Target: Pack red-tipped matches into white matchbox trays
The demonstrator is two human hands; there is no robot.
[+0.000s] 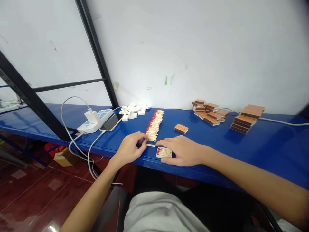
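A long row of red-tipped matches (pixel 154 125) runs back across the blue table. At its near end, one single match (pixel 151 145) lies crosswise between my two hands. The curled finger and thumb of my left hand (pixel 132 145) pinch at the left end of this match. My right hand (pixel 182 150) rests palm down with its fingers apart, its index fingertip by the match's right end. Under that hand, beside the thumb, sits a white matchbox tray (pixel 164 152) partly filled with matches, its right side partly hidden.
A brown matchbox sleeve (pixel 181 129) lies behind my right hand. Stacked brown sleeves (pixel 248 118) and a heap of more boxes (pixel 209 112) stand right. White trays (pixel 132 111) are piled by the wall. A phone (pixel 111 122) and power strip (pixel 96 121) with cables lie left.
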